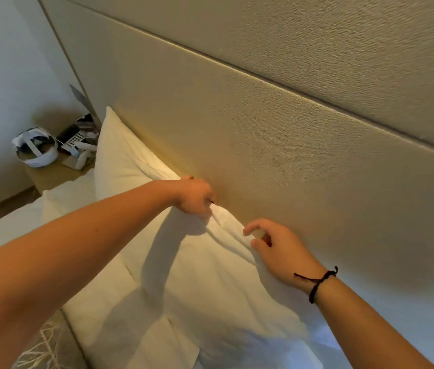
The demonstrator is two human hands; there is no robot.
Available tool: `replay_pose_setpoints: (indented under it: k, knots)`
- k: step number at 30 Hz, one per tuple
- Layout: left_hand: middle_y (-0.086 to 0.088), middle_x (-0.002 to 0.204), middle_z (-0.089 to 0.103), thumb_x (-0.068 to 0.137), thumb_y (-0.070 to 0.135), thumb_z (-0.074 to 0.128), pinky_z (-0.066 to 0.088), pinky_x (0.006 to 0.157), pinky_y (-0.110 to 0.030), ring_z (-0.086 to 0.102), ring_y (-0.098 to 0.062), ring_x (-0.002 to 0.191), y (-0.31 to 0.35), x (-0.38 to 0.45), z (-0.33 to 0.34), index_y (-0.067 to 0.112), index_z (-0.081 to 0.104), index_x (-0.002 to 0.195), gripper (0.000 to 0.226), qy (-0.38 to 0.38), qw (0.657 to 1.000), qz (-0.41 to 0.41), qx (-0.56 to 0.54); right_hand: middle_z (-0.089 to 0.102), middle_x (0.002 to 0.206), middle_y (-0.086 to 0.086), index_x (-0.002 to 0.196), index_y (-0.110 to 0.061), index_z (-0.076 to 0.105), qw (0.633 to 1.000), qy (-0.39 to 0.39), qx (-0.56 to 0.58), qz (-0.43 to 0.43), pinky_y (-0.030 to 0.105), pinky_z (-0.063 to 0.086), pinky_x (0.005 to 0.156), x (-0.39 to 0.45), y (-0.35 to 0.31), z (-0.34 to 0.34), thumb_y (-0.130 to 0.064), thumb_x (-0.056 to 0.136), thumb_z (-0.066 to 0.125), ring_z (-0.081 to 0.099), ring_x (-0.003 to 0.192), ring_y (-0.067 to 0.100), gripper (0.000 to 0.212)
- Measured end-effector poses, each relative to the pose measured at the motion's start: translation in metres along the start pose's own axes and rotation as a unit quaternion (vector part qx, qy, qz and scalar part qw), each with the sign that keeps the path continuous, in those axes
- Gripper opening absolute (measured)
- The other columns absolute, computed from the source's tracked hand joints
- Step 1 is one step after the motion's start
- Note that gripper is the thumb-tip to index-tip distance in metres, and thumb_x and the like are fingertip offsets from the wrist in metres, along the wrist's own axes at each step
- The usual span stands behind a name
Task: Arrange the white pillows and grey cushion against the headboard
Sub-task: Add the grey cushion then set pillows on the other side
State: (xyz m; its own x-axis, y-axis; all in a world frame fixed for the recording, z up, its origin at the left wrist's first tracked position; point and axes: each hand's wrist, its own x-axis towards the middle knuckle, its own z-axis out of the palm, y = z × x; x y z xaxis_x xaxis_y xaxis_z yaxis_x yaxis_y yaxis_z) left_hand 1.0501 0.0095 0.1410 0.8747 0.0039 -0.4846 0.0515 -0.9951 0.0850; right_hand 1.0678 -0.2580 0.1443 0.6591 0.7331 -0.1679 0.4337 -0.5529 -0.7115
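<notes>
Against the beige padded fabric headboard (263, 134), a white rumpled pillow (210, 283) is propped; its top edge is pinched by the left hand (194, 198), while the right hand (277, 251), loosely spread, is rested on it.

At the far left we see a wooden nightstand (50, 177) beside the bed, set against a pale wall (2, 75). On it sits a white headset (36, 150) with a looped strap, and just beside it, nearer the bed, we make out a remote (73, 139) with rows of buttons, lying among some papers (86, 123) and a white controller (84, 155). We cannot tell these small items apart any further. Below the nightstand runs a strip of wooden floor (0, 206). In the bottom left corner we see a beige throw (48, 347) with pale fringe lying on the white sheet (5, 230).
</notes>
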Motion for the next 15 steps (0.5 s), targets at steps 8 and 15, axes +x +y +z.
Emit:
replay_pose_setpoints:
  k: [8,15]
  knots:
    - [0.006,0.095,0.067,0.094,0.029,0.048,0.04,0.069,-0.03,0.059,-0.02,0.095,-0.026,-0.004,0.006,0.028,0.07,0.097,0.022,0.277,0.945,-0.064,0.161,0.037,0.072,-0.002,0.086,-0.021,0.047,0.919,-0.008,-0.394,-0.013,0.028,0.029,0.049,-0.035,0.005,-0.002,0.0,0.091,0.042,0.042,0.06,0.021,0.021]
    - [-0.005,0.096,0.056,0.094,0.023,0.058,0.055,0.068,-0.037,0.06,-0.025,0.082,-0.045,-0.013,0.042,0.016,0.064,0.101,0.011,0.301,0.929,-0.211,0.052,0.041,0.072,0.0,0.074,-0.02,0.038,0.899,-0.026,-0.436,0.032,0.027,0.026,0.048,-0.045,0.018,0.008,0.004,0.087,0.044,0.037,0.053,0.015,0.028]
